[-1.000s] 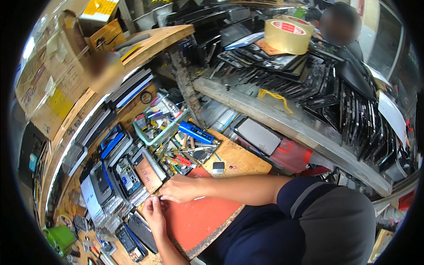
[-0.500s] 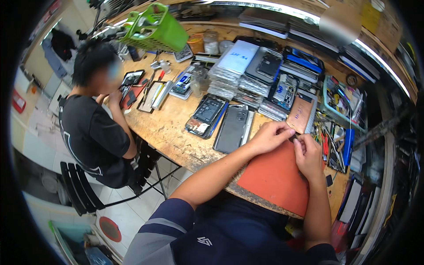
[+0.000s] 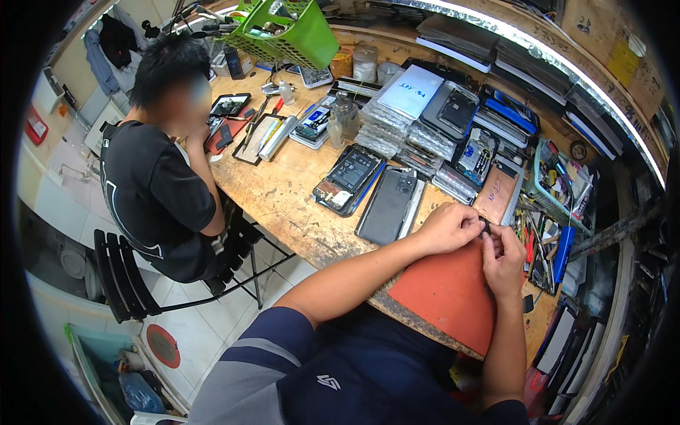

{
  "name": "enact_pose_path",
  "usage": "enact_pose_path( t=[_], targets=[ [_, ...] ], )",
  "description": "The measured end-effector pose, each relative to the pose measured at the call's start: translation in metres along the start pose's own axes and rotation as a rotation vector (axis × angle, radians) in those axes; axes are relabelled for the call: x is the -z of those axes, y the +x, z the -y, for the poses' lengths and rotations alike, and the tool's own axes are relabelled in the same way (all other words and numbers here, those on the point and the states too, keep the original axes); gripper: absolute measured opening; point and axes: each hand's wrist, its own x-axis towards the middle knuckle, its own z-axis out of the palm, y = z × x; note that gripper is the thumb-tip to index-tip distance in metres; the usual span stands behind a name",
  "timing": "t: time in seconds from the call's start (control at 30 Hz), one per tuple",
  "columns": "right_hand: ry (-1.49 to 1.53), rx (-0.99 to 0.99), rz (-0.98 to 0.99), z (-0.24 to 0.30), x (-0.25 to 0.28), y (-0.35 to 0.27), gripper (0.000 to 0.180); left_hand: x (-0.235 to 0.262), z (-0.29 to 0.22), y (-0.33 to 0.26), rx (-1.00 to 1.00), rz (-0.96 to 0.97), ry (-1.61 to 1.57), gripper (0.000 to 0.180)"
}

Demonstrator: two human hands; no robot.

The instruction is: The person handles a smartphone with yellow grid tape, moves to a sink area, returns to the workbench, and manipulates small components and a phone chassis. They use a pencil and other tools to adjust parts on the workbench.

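Observation:
Above the far edge of an orange-red mat, my two hands meet fingertip to fingertip. A small black piece shows between them, too small and too covered to name. My left hand pinches it from the left, thumb against forefinger. My right hand is closed on its other side, fingers curled and thumb pressed in. Just beyond my fingers lies a copper-coloured phone back panel with handwriting on it. To the left of my left hand are a dark phone back cover and an opened phone with its battery exposed.
Stacked phone parts in bubble wrap stand at the back. A tool basket and loose screwdrivers lie to the right. A green basket hangs over the far left. A co-worker sits at the left end of the bench.
The whole view has shifted a little. My hands stay together over the mat's far edge, and the black piece now shows more plainly. The co-worker's hand has risen toward the face.

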Motion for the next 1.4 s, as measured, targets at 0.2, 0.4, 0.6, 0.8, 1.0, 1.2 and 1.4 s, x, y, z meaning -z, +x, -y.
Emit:
enact_pose_path(
  t=[0.2,0.4,0.6,0.8,1.0,1.2,1.4],
  targets=[
    [-0.002,-0.025,0.025,0.004,-0.006,-0.002,0.032,-0.005,0.004,0.000,0.031,-0.068,-0.041,0.026],
    [0.101,-0.061,0.092,-0.001,-0.005,-0.005,0.041,0.000,0.009,0.002,-0.032,0.059,-0.071,0.023],
    [0.078,-0.114,0.169,-0.008,-0.002,-0.003,0.044,0.002,0.004,0.001,-0.049,0.109,-0.042,0.023],
    [0.009,-0.041,0.136,-0.008,-0.001,-0.003,0.032,0.004,0.007,0.000,-0.110,0.089,0.156,0.029],
    [0.027,-0.043,0.115,-0.008,0.002,-0.003,0.014,0.007,0.012,0.003,-0.103,0.226,0.166,0.031],
    [-0.030,0.056,-0.005,-0.015,0.005,-0.001,0.009,0.002,0.008,0.002,-0.152,0.213,-0.027,0.045],
    [0.093,-0.115,0.016,-0.015,0.006,-0.001,0.005,0.003,0.003,0.003,-0.055,0.250,0.006,0.043]
  ],
)
